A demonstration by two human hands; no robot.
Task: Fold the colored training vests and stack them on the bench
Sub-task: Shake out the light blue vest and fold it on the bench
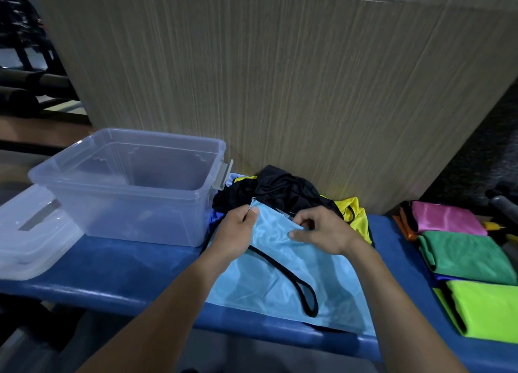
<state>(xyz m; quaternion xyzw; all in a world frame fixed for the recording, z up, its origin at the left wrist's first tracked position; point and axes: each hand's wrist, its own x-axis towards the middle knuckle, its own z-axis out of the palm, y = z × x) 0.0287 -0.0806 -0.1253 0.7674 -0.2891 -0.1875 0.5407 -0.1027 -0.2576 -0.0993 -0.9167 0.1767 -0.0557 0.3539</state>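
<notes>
A light blue vest (283, 283) with black trim lies spread on the blue bench (126, 263), its lower edge hanging over the front. My left hand (238, 232) pinches the vest's far left corner between thumb and fingers. My right hand (322, 229) grips the far edge to the right of it, fingers curled into the cloth. Behind the hands sits a heap of unfolded vests: a black vest (280, 190) on top, a yellow vest (354, 213) at its right, a darker blue one peeking out at the left. Folded pink (448, 218), green (468, 255) and lime (487, 308) vests lie at the right.
A clear plastic bin (126, 187) stands on the bench's left half, with its lid (30, 232) lying beside it at the far left. A wood-grain wall panel (280, 78) rises directly behind the bench. Dark gym equipment shows at the top left and far right.
</notes>
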